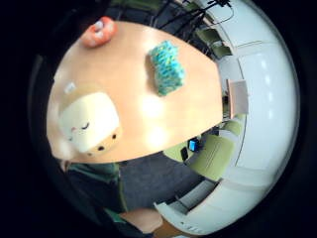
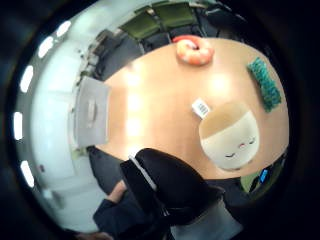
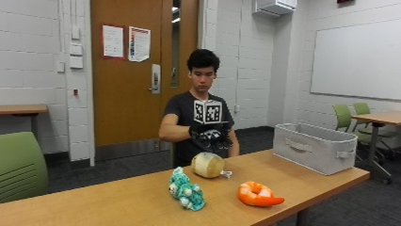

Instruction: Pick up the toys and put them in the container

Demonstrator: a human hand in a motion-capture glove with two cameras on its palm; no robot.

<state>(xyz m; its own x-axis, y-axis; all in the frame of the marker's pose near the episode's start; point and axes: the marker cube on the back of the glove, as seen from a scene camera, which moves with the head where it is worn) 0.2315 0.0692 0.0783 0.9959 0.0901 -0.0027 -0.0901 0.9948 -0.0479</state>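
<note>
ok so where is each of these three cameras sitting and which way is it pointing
Outside view: across the table, facing the person; shows the gloved right hand raised above the round cream plush, and the grey container.
Thumb side palm view: on the palm, looking down at the table; black glove parts at its edge.
Little finger side palm view: on the palm, looking down; a dark sleeve shows.
Both palm views share the cream plush, teal toy and orange toy.

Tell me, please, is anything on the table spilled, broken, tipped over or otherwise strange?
Nothing stands out. The three toys, a cream round plush, a teal plush and an orange plush, lie apart on the table, none in the grey container yet. The gloved right hand hovers above the cream plush, holding nothing.
</note>
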